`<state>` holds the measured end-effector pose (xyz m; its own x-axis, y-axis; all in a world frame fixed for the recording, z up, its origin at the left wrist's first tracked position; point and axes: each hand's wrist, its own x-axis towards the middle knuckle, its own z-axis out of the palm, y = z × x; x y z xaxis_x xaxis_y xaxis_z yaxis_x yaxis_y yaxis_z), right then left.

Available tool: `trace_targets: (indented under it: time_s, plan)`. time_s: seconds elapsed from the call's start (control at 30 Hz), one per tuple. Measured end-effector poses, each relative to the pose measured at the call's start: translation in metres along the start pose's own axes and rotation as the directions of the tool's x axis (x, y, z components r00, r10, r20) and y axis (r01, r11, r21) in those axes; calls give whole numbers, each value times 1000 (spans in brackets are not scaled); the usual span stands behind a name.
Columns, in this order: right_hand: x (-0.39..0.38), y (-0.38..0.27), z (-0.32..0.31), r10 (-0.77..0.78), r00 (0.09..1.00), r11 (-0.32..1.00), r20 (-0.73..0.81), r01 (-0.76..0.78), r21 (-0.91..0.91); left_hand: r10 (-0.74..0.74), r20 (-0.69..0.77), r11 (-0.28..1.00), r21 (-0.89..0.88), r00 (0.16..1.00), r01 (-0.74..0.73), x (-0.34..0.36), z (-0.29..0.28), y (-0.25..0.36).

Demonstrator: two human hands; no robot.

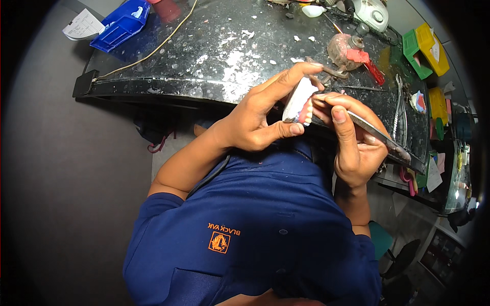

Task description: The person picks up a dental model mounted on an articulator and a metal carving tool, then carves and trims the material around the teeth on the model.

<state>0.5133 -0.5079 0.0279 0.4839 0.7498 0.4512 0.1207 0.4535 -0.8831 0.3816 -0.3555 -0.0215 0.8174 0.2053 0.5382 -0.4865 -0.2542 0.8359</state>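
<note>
My left hand (255, 118) grips a dental plaster model (294, 103) between thumb and fingers, just over the near edge of the bench. The model is white, with pink wax (303, 112) and a row of pale teeth along the side toward my right hand. In my right hand (356, 153) is a slim metal carving tool (378, 133), held like a pen. Its tip end reaches to the model's upper right side; my fingers partly hide it, so I cannot tell whether it touches.
White scraps litter the dark bench (194, 61). Toward the far right stand a stained round burner (341, 50), a red-handled tool (375, 74), metal tweezers (399, 109) and another dental model (418, 102). A blue bin (121, 26) and a cord (162, 47) lie at the far left.
</note>
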Motion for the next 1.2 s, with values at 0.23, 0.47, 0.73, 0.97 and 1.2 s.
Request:
trace_targets:
  time_s: [0.23, 0.47, 0.73, 0.97, 1.2]
  plan:
    - [1, 1, -5, -17, 999, 999, 44, 19, -38, -7, -1, 1000, 4, 1000, 7, 1, 0, 1]
    - [2, 2, -6, -14, 999, 999, 40, 16, -51, -29, -12, 1000, -9, 999, 29, 0, 0, 3]
    - [4, 1, -9, -55, 994, 994, 89, 63, -90, -41, -16, 999, -29, 999, 41, -1, 1, 2]
    - [4, 3, -12, -12, 998, 999, 69, 16, -51, -72, -7, 996, -61, 997, 72, -2, 0, 5]
    - [9, 6, -18, -122, 980, 982, 159, 143, -127, 21, -15, 999, -39, 1000, -22, 0, 0, 0]
